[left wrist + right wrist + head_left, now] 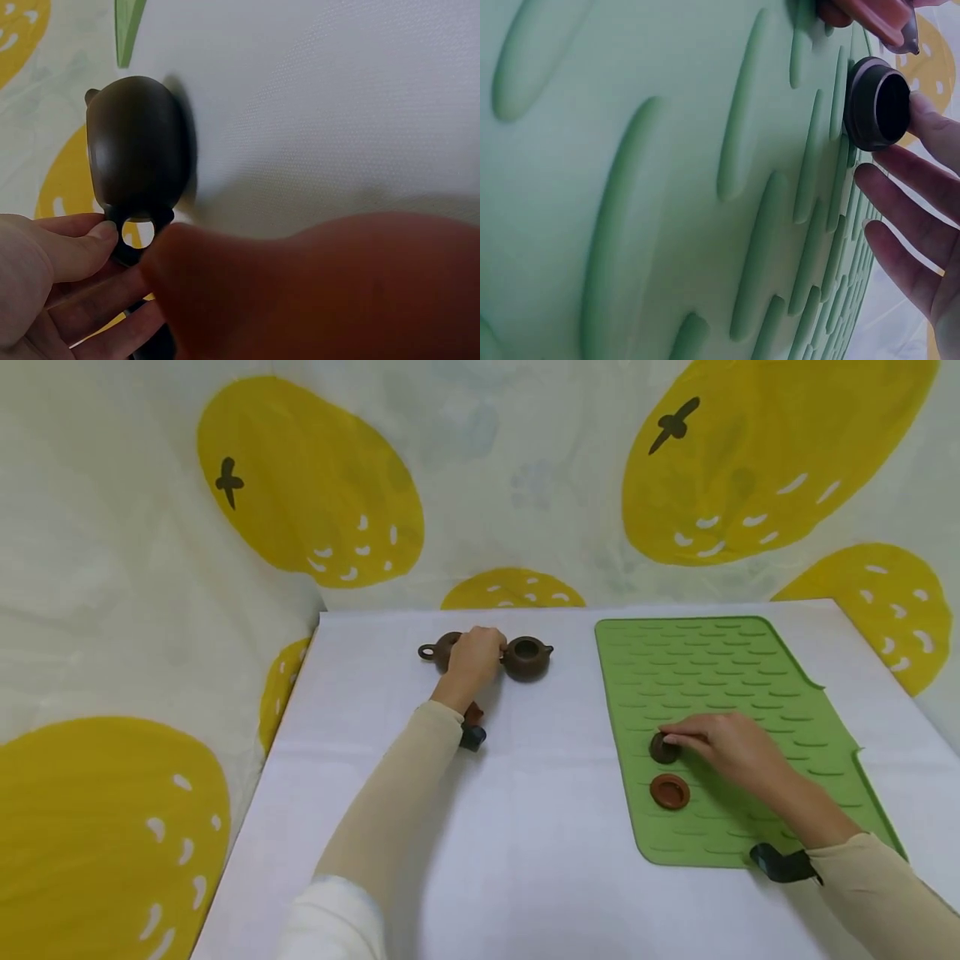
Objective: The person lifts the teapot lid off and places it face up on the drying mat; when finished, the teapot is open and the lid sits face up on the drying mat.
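Two teapots nr table far edge, left hand btwn.

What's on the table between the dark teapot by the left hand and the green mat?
Nothing: in the head view, only bare white table lies between the dark brown clay teapot and the green ribbed silicone mat.
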